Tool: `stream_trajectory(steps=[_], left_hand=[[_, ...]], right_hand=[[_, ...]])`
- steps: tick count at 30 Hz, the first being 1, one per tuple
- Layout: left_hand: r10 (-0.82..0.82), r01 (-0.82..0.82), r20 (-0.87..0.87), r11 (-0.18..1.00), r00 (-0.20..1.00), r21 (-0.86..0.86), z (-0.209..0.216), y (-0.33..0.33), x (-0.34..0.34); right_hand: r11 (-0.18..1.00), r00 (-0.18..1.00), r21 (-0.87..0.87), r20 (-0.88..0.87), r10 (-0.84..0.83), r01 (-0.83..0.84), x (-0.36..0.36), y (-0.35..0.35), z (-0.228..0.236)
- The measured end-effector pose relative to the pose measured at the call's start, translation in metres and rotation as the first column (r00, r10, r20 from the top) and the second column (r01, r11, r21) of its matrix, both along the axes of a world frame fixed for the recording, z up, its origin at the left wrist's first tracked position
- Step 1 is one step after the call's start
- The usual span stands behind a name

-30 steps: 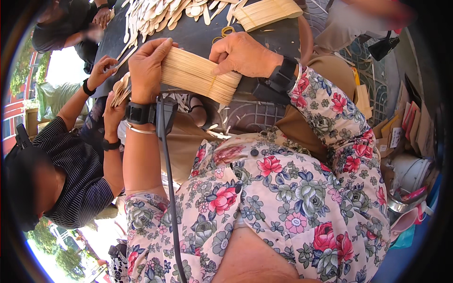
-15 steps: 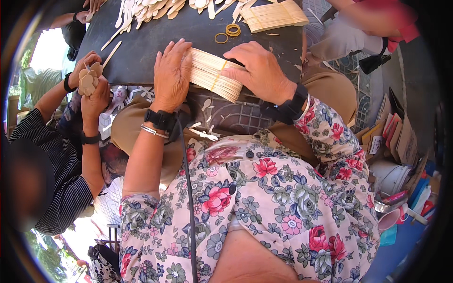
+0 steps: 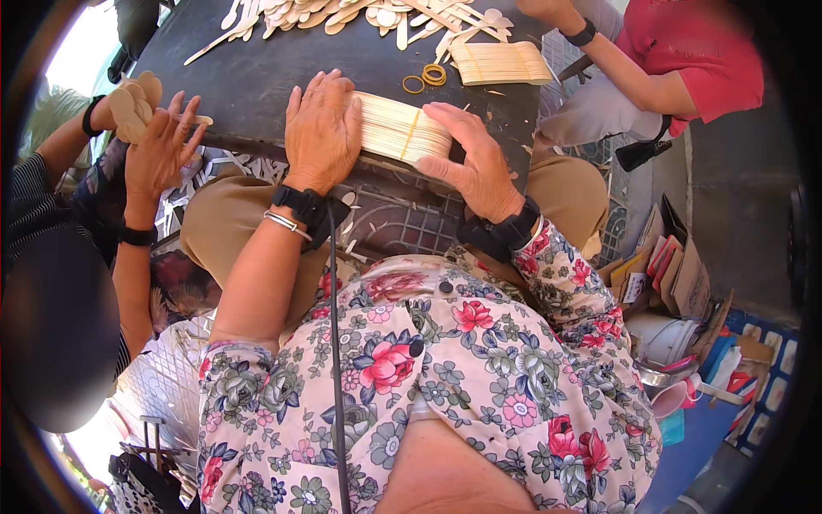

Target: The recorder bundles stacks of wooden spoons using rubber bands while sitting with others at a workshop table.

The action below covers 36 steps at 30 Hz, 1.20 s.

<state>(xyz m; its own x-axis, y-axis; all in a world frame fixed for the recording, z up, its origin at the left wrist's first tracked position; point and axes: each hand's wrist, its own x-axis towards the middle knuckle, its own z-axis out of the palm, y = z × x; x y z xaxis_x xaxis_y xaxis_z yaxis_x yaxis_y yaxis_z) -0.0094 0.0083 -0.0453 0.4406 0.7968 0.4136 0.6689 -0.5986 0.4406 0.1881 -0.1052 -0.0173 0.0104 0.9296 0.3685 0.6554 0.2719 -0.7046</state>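
A thick bundle of flat wooden sticks (image 3: 396, 128) lies at the near edge of the dark table, a yellow rubber band round it right of its middle. The sticks stand edge-up, so their full shape is hidden. My left hand (image 3: 324, 135) presses against the bundle's left end, fingers straight and close together. Around the right end sits my right hand (image 3: 479, 163), thumb at the near side and fingers at the far side. Between them the two hands hold the bundle.
Loose wooden spoons (image 3: 325, 13) are heaped at the table's far side. Past my hands lie rubber bands (image 3: 434, 74) and another banded bundle (image 3: 501, 63). At left a co-worker's hands hold wooden spoons (image 3: 133, 107); another person sits at right. Cardboard boxes (image 3: 676, 270) stand right.
The bundle has turned from a slant to nearly level. My right hand has shifted from over the band to the right end. The left co-worker's near hand has spread its fingers.
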Motion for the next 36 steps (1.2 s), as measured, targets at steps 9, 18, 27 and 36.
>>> stream_trajectory(steps=[9, 18, 27, 36], left_hand=[[0.060, -0.059, -0.019, 0.996, 0.998, 0.068, -0.011, -0.012, 0.010], [-0.105, 0.262, 0.579, 0.945, 0.808, -0.194, 0.083, -0.045, -0.017], [-0.187, 0.297, 0.364, 0.914, 0.913, -0.276, 0.024, 0.053, -0.177], [-0.278, 0.243, -0.218, 0.954, 0.935, -0.174, -0.005, 0.090, -0.170]], right_hand=[[0.996, 0.986, -0.036, 0.147, -0.077, 0.083, 0.026, 0.002, -0.018], [0.986, 0.988, -0.104, 0.088, -0.123, 0.132, 0.030, 0.000, -0.023], [0.996, 0.992, 0.007, 0.090, -0.093, 0.093, 0.032, 0.014, -0.041], [0.989, 0.985, 0.043, 0.091, -0.146, 0.142, 0.048, 0.008, -0.052]])
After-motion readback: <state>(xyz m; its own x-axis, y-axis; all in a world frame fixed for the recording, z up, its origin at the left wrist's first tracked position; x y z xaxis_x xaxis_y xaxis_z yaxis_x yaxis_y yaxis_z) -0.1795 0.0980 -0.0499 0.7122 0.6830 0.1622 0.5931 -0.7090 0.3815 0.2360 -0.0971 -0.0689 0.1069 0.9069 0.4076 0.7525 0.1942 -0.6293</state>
